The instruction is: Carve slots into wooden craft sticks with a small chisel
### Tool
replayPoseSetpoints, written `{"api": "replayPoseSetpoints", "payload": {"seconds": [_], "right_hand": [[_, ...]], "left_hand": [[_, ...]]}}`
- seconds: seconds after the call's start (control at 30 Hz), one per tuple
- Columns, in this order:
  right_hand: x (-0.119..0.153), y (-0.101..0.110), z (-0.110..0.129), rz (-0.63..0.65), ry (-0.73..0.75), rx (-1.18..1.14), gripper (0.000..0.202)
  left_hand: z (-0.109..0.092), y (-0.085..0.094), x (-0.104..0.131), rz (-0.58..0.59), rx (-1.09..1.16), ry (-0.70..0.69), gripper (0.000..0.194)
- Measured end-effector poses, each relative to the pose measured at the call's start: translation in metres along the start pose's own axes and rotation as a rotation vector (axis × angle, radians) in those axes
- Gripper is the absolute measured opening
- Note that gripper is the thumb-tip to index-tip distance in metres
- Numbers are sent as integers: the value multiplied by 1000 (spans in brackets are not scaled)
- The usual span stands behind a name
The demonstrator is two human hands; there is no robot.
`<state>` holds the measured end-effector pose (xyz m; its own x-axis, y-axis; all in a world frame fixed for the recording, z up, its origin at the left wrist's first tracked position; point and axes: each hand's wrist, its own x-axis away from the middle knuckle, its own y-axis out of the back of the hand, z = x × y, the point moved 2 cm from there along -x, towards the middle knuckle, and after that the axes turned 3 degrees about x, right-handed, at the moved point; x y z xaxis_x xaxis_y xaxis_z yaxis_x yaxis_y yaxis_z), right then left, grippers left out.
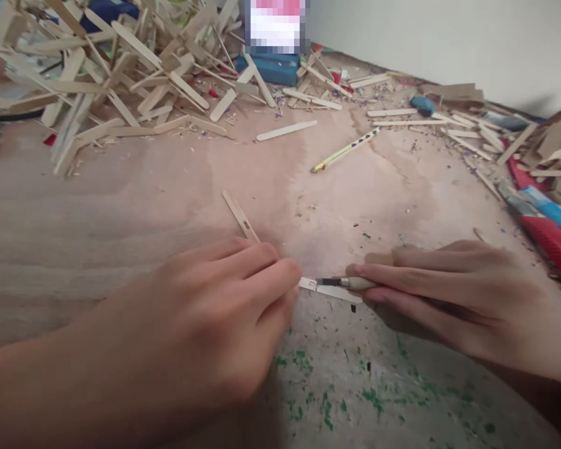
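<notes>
My left hand [243,299] is closed, its fingertips pressing a craft stick [341,293] near the tabletop; the stick's right part sticks out beyond them. Small marks or a cut show on that stick close to my fingers. A second craft stick [236,209] with a small dark slot reaches out at the upper left of the same hand. Whether the two sticks meet under my fingers is hidden. Pinched in my right hand [449,293] is a craft knife [355,283] with a pale handle. Its blade points left and lies at the marked spot on the stick.
Craft sticks [154,75] pile up at the back left. A yellow pencil [346,149] lies beyond my hands, near a loose stick [286,130]. At the right edge is a red and grey box cutter [549,243]. A blue box [273,67] stands behind.
</notes>
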<state>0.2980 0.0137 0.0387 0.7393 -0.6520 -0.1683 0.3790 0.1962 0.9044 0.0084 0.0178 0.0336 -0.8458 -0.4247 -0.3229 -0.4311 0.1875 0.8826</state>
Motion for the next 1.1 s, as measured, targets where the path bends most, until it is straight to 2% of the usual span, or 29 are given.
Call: {"api": "replayPoseSetpoints", "payload": {"seconds": [0.73, 0.9, 1.1], "right_hand": [[2, -2, 2, -3, 36, 116, 25], [-1, -3, 5, 34, 21, 124, 25], [5, 1, 8, -17, 36, 187, 24]], "left_hand": [[1, -4, -1, -3, -76, -19, 42], [1, -4, -2, 9, -76, -21, 41], [3, -3, -2, 9, -83, -25, 40]]}}
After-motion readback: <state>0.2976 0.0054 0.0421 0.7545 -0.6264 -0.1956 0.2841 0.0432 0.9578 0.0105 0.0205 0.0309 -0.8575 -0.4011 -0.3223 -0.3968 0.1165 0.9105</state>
